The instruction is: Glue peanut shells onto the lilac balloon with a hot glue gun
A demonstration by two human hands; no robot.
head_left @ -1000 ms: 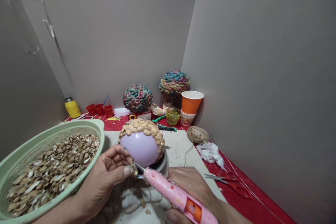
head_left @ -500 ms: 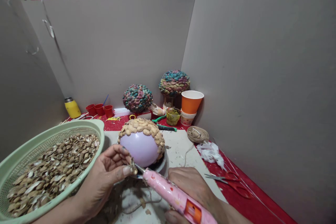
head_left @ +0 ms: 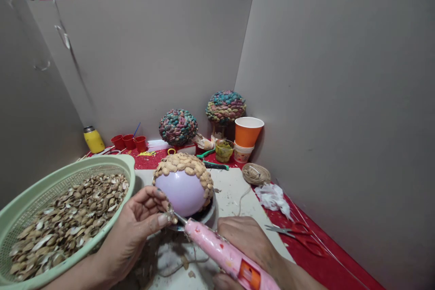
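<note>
My left hand (head_left: pixel 144 217) pinches a small peanut shell (head_left: pixel 172 214) between thumb and fingertips. My right hand (head_left: pixel 248 240) is wrapped round a pink hot glue gun (head_left: pixel 217 249), whose metal nozzle meets the shell. Just behind them a lilac balloon (head_left: pixel 181 191) rests in a grey bowl (head_left: pixel 211 214). Peanut shells (head_left: pixel 186 161) cover its top and right side; the front is bare lilac. Left of my hand stands a green plastic basket (head_left: pixel 129 166) with many loose shells (head_left: pixel 74 217) inside.
Shell-covered coloured balls (head_left: pixel 178 127), red cups (head_left: pixel 128 141), a yellow bottle (head_left: pixel 94 139), an orange paper cup (head_left: pixel 249 132) and a glass of yellowish stuff (head_left: pixel 224 151) line the back. To the right lie twine (head_left: pixel 256 174), white tissue (head_left: pixel 273 198) and red-handled scissors (head_left: pixel 301 234). Grey panels surround the table.
The glue gun's tip and the shell have shifted very slightly against each other. Both hands stay nearly in place; the balloon and basket have not moved.
</note>
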